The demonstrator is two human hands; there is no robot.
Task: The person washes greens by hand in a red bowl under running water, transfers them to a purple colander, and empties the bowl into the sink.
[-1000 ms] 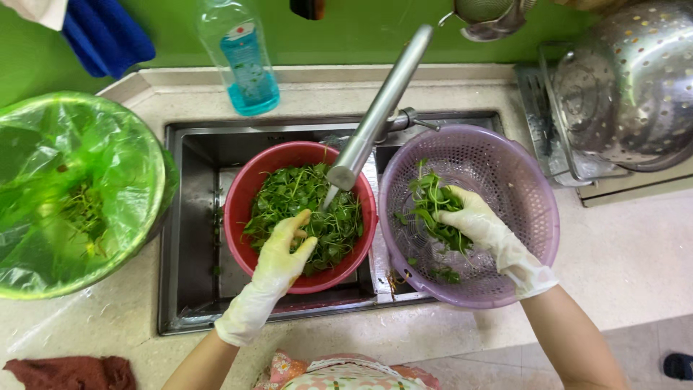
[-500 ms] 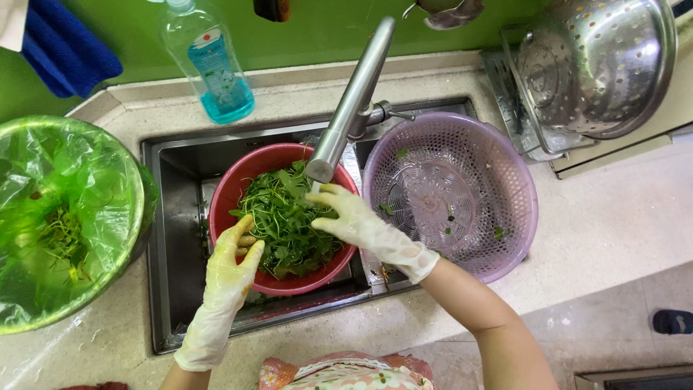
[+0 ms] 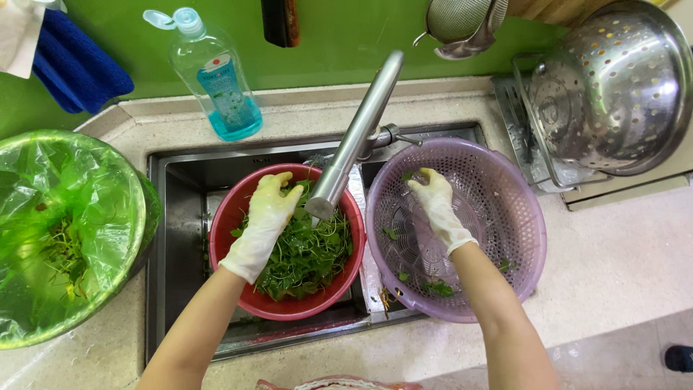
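A red bowl [image 3: 238,217] full of wet green leaves [image 3: 307,256] stands in the steel sink [image 3: 177,238]. My left hand [image 3: 263,224], in a pale glove, lies flat over the leaves, fingertips at the bowl's far rim. Right of it a purple colander [image 3: 520,231] rests across the sink's edge and holds only a few stray leaves [image 3: 437,287]. My gloved right hand [image 3: 437,206] reaches inside it, its curled fingers against the far wall beside a small leaf. The tap spout [image 3: 357,133] ends between my hands, over the red bowl.
A metal bowl lined with a green bag [image 3: 65,231] holding plant scraps sits at the left. A bottle of blue dish soap [image 3: 216,79] stands behind the sink. A steel colander [image 3: 613,87] rests on a rack at the right, and a blue cloth [image 3: 76,65] hangs at the back left.
My right hand carried greens from the colander into the red bowl, then went back into the nearly emptied colander. My left hand slid from the bowl's near side to its far rim.
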